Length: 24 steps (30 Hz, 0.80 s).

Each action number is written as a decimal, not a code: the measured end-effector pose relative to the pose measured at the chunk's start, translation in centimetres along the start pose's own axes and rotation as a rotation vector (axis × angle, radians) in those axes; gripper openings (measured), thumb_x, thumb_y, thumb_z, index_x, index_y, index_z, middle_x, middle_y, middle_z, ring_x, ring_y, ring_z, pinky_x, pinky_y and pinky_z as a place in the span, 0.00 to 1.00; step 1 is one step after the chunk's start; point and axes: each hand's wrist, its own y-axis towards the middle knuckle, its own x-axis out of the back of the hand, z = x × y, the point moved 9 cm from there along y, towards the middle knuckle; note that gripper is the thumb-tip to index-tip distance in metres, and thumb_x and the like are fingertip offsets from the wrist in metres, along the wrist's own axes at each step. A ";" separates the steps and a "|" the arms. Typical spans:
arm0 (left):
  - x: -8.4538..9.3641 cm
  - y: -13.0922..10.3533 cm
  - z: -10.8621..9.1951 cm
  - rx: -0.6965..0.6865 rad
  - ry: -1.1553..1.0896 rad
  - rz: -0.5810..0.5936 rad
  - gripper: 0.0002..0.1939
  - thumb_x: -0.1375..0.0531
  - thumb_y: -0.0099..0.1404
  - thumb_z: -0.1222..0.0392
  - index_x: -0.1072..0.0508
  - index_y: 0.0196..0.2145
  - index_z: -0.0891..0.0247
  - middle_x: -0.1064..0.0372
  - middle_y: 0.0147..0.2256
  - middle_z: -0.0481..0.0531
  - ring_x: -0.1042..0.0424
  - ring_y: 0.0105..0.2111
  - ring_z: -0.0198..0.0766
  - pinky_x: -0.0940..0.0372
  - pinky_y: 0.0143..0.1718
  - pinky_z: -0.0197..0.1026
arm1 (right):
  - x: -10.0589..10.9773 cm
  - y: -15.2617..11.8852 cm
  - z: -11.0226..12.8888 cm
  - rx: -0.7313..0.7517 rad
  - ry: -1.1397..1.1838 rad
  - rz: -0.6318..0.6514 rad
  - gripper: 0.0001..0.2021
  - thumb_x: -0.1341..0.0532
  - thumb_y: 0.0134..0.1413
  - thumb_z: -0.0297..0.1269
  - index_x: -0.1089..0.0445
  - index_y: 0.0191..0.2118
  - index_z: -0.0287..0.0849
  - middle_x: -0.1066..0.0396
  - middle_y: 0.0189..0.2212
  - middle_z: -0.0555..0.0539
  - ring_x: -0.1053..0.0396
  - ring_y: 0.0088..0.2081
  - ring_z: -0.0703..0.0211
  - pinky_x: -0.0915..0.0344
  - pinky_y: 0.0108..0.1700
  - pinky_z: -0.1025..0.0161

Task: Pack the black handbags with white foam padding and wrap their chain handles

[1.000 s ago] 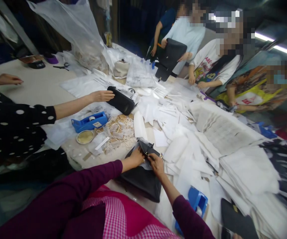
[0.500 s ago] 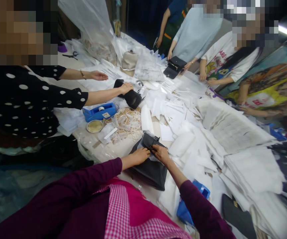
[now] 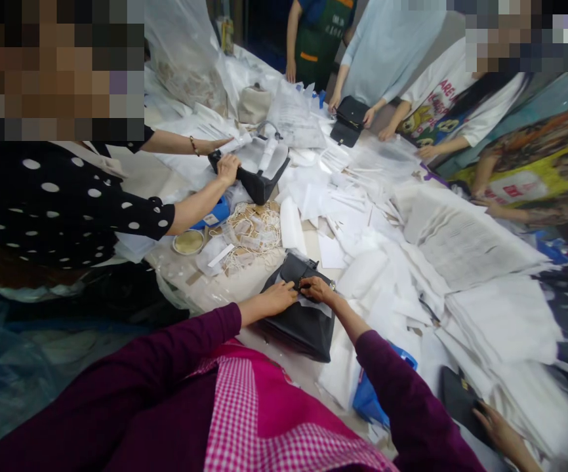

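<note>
A black handbag (image 3: 306,334) lies at a slant on the table right in front of me. Both of my hands meet at its flap. My left hand (image 3: 278,299) comes in from the left, its bent fingers closed on the flap's edge. From the other side my right hand (image 3: 319,290) pinches the flap near what looks like the clasp; the fingertips partly hide it. A strip of thin pale wrapping shows beneath the hands. The bag's handle and metal fittings lie at its far end.
Cord tags (image 3: 254,229), a round tin (image 3: 188,242) and white paper sheets (image 3: 330,250) lie beyond the bag. A blue tape dispenser (image 3: 370,396) is beside my right forearm. Co-workers handle a black bag (image 3: 259,183) at left and another (image 3: 349,121) farther back.
My hands stay at the flap with small finger shifts. The left co-worker has turned their bag, showing its pale-wrapped side. A co-worker's hand has appeared on the black bag at lower right.
</note>
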 end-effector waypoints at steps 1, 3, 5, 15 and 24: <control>0.1 -0.1 0.0 0.001 0.001 0.000 0.06 0.46 0.67 0.67 0.29 0.39 0.62 0.30 0.39 0.51 0.40 0.45 0.45 0.47 0.36 0.43 | 0.0 0.0 0.1 -0.002 -0.012 0.005 0.11 0.45 0.50 0.30 0.27 0.38 0.40 0.29 0.24 0.52 0.33 0.28 0.63 0.40 0.33 0.69; 0.2 -0.2 -0.1 0.003 0.006 0.001 0.06 0.46 0.67 0.67 0.29 0.38 0.62 0.30 0.39 0.51 0.40 0.46 0.45 0.47 0.36 0.43 | 0.0 0.1 0.2 -0.012 -0.053 0.008 0.10 0.44 0.50 0.31 0.27 0.38 0.41 0.28 0.26 0.50 0.32 0.30 0.62 0.40 0.34 0.68; 0.2 -0.2 -0.2 0.006 0.011 -0.005 0.06 0.46 0.67 0.68 0.29 0.38 0.62 0.30 0.38 0.52 0.40 0.46 0.45 0.47 0.36 0.43 | -0.1 0.1 0.4 -0.026 -0.106 0.008 0.10 0.43 0.51 0.32 0.27 0.38 0.42 0.27 0.30 0.48 0.31 0.34 0.60 0.40 0.36 0.67; -1.0 0.1 0.5 0.022 -0.027 -0.013 0.05 0.44 0.66 0.68 0.29 0.35 0.62 0.30 0.34 0.50 0.39 0.44 0.43 0.47 0.36 0.43 | -1.1 -0.1 0.8 -0.133 -0.330 0.021 0.09 0.44 0.55 0.34 0.28 0.40 0.46 0.25 0.38 0.45 0.28 0.42 0.53 0.39 0.40 0.64; -2.3 0.3 1.5 0.120 -0.102 0.012 0.09 0.50 0.68 0.70 0.31 0.36 0.64 0.32 0.39 0.50 0.38 0.45 0.40 0.45 0.46 0.48 | -2.1 1.6 1.7 -0.116 -0.450 0.098 0.13 0.48 0.57 0.30 0.28 0.42 0.40 0.25 0.41 0.38 0.28 0.42 0.50 0.36 0.40 0.60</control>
